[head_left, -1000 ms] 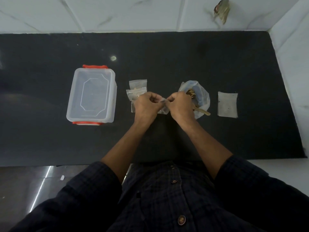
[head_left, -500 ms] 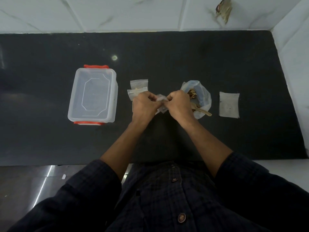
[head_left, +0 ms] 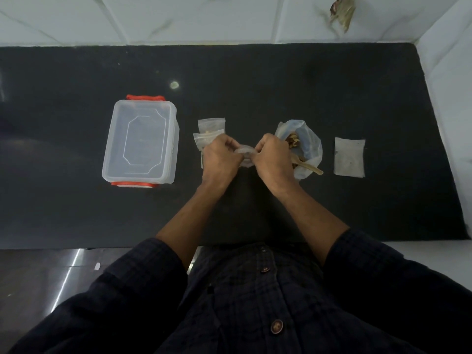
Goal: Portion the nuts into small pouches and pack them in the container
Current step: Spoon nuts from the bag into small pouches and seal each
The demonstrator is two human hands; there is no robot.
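Hands: left hand (head_left: 221, 159) and right hand (head_left: 272, 159) pinched small clear plastic pouch (head_left: 245, 155) above black table (head_left: 255, 80) | Done: filled pouches (head_left: 210, 131) beside them | Left: lidded clear plastic container (head_left: 140, 141) unpacked, flat pouch (head_left: 349, 160) waiting, nuts in open bag (head_left: 304, 144).

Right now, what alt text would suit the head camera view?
Both hands, left hand and right hand, pinch a small clear pouch over a black counter. A lidded container sits left; an open bag of nuts right.
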